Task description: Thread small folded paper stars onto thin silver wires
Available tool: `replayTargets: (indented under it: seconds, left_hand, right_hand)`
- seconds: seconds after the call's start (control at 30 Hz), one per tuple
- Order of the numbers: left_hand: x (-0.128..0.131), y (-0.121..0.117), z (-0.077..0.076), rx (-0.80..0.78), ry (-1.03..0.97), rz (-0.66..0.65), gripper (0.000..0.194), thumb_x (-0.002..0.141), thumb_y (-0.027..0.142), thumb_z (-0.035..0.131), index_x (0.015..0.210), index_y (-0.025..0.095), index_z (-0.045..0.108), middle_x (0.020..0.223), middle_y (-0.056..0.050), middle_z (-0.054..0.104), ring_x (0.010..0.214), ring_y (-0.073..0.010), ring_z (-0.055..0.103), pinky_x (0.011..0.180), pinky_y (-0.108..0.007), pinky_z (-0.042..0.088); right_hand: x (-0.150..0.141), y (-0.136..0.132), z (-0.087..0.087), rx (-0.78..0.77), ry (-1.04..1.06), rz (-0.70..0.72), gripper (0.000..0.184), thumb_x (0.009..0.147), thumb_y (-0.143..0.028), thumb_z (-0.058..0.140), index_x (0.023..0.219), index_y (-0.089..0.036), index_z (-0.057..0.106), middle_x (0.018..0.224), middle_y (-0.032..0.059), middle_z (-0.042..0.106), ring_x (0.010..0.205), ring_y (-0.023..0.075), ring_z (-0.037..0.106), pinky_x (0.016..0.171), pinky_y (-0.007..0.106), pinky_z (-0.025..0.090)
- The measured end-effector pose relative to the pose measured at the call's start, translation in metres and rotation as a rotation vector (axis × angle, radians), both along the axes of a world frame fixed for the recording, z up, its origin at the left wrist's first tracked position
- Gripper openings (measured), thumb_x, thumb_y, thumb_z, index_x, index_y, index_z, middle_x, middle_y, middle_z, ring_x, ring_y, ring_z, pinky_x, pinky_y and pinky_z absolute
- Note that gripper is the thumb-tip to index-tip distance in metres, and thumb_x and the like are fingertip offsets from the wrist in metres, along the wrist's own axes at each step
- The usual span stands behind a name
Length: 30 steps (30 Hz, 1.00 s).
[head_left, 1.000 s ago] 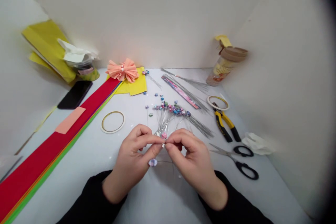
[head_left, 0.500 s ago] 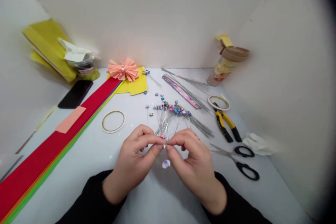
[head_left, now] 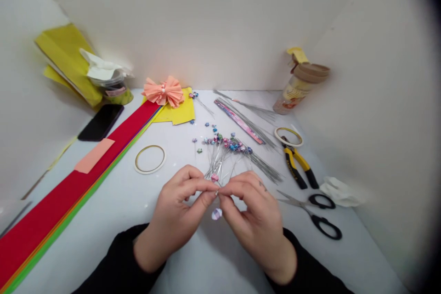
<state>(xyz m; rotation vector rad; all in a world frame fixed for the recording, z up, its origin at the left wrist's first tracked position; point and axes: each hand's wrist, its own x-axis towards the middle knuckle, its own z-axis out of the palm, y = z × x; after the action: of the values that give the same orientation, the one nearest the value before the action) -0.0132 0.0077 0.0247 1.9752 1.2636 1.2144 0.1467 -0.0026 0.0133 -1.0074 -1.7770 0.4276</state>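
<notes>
My left hand (head_left: 184, 209) and my right hand (head_left: 253, 216) meet at the fingertips, thumb and forefinger of each pinched on a thin wire, mostly hidden by the fingers. A tiny pale bit shows between the tips. Just below the pinch is a pale lavender folded-paper star (head_left: 217, 214). A pink paper star (head_left: 214, 178) sits right above the fingertips. Beyond the hands lies a heap of small coloured paper stars (head_left: 236, 146) on wire stems.
Scissors (head_left: 312, 213), pliers (head_left: 299, 165) and a tape roll (head_left: 288, 137) lie at right; another tape roll (head_left: 149, 159) is at left. Long coloured paper (head_left: 69, 197), a phone (head_left: 100, 122), a peach paper bow (head_left: 163, 92) and a cup (head_left: 303, 85) stand or lie around.
The view has shifted slightly. Both hands keep their pinch; the lavender star has turned and moved a little to the left, and the white bit between the fingertips shows less.
</notes>
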Motion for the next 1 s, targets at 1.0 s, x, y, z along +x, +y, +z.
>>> replayTargets:
  seconds: [1.0]
  left_hand:
    - [0.004, 0.000, 0.001, -0.573, -0.388, 0.029, 0.012, 0.074, 0.016, 0.064, 0.079, 0.018, 0.075, 0.077, -0.003, 0.075, 0.071, -0.0147, 0.069, 0.064, -0.021, 0.056]
  right_hand:
    - [0.003, 0.003, -0.014, 0.242, -0.226, -0.035, 0.039, 0.078, 0.003, 0.058, 0.108, -0.020, 0.062, 0.080, 0.0073, 0.060, 0.072, 0.0180, 0.054, 0.063, 0.032, 0.048]
